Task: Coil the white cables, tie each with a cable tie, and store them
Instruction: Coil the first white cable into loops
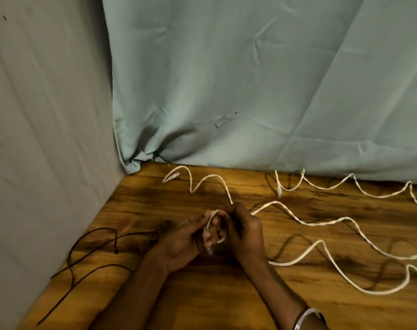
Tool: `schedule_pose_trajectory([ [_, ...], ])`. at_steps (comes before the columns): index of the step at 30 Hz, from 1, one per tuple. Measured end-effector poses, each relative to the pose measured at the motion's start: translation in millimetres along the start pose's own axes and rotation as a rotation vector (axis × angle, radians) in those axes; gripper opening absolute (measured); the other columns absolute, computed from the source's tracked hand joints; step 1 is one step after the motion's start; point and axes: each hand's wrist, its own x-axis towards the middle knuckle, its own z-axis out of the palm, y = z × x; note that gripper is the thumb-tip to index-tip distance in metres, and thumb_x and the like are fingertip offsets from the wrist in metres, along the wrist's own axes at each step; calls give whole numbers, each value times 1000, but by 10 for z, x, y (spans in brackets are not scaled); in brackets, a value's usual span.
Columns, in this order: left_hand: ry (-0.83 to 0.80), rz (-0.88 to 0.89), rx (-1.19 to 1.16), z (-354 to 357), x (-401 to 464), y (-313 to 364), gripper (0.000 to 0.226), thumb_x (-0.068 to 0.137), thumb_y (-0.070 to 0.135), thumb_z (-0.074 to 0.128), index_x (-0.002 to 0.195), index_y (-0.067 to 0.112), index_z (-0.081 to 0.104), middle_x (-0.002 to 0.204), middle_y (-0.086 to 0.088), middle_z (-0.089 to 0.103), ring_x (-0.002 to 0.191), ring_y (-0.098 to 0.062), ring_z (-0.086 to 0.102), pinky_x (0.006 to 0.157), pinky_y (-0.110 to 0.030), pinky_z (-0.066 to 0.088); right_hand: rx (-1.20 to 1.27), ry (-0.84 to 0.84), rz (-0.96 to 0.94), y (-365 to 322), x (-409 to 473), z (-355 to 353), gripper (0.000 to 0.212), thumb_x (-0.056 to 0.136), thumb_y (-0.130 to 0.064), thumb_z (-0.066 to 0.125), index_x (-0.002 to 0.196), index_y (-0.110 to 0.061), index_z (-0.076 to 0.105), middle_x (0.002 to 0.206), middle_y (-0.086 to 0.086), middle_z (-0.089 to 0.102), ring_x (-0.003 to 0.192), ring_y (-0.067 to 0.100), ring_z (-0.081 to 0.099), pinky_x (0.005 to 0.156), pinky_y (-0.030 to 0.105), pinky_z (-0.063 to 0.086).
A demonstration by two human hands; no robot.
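Head view shows a white cable point(305, 223) looped around the fingers of the left hand point(186, 239), which lies palm up on the wooden table point(202, 301), while the right hand point(243, 232) pinches the same cable just beside it, the two hands close together. From there the cable trails right in loose waves across the tabletop. A second white cable point(369, 194) lies farther back near the pale blue cloth point(250, 79). Thin black cable ties point(93, 248) lie to the left, near a grey cloth point(47, 115).

wooden table point(202, 294), pale blue curtain point(250, 79), grey cloth point(47, 115) left
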Motion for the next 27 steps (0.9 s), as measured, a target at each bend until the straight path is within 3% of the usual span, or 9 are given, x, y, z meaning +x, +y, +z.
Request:
schedule_pose_trajectory([
  [4, -1, 31, 79, -99, 6, -38, 32, 93, 38, 66, 87, 6, 71, 54, -1, 51, 48, -11, 51, 81, -31, 49, 40, -40, 27, -57, -12, 17, 10, 99, -29, 58, 89, -28, 62, 74, -13, 70, 65, 7, 68, 56, 36, 55],
  [7, 51, 76, 14, -163, 86, -88, 46, 64, 44, 92, 80, 7, 71, 45, 0, 45, 44, -9, 53, 76, -32, 35, -17, -33, 5, -38, 28, 51, 10, 98, -39, 55, 91, -45, 58, 74, -18, 68, 64, 3, 67, 57, 35, 54],
  [9, 90, 118, -41, -150, 97, -59, 49, 55, 41, 97, 77, 4, 72, 43, 0, 42, 43, -8, 53, 70, -25, 41, -103, -63, -29, 10, 47, 76, 11, 101, -39, 53, 102, -45, 63, 85, -19, 72, 74, 0, 69, 65, 32, 57],
  [12, 184, 206, -120, -131, 103, 78, 42, 77, 36, 79, 97, -1, 78, 51, -1, 49, 41, -4, 48, 45, -14, 41, -262, -170, -67, 59, 26, 99, 36, 102, -34, 52, 136, -38, 62, 121, -13, 74, 107, 5, 71, 88, 26, 56],
  [15, 241, 304, -190, -129, 159, 146, 41, 90, 29, 54, 108, -1, 75, 73, -8, 67, 54, -7, 61, 43, -15, 47, -407, -326, -41, 30, 13, 128, 43, 99, -34, 54, 142, -39, 56, 130, -5, 72, 117, 18, 67, 95, 29, 52],
  [18, 368, 437, 3, -142, 174, 147, 35, 98, 19, 48, 91, 10, 81, 85, -9, 77, 70, -15, 73, 59, -23, 57, -520, -480, 11, -29, 21, 125, 31, 99, -38, 52, 128, -35, 61, 122, -4, 72, 114, 21, 66, 90, 31, 48],
  [21, 385, 519, 366, -210, 172, 132, 32, 104, 20, 41, 121, 12, 67, 106, -10, 78, 96, -22, 75, 86, -35, 57, -691, -569, -54, -117, 13, 79, 24, 97, -39, 52, 115, -27, 62, 117, 1, 72, 111, 27, 66, 88, 38, 49],
  [24, 302, 481, 679, -233, 158, 90, 25, 105, 17, 42, 124, 18, 59, 108, -1, 78, 103, -18, 73, 92, -27, 55, -679, -640, -187, -205, -7, -30, 28, 99, -35, 54, 125, -30, 64, 126, -2, 70, 117, 22, 63, 95, 33, 47],
  [27, 301, 417, 937, -278, 173, -3, 19, 104, 22, 51, 115, 33, 62, 104, 25, 74, 104, 0, 69, 90, -19, 53, -570, -639, -277, -278, -25, -159, 43, 100, -38, 53, 144, -35, 56, 140, -8, 66, 122, 13, 60, 100, 27, 46],
])
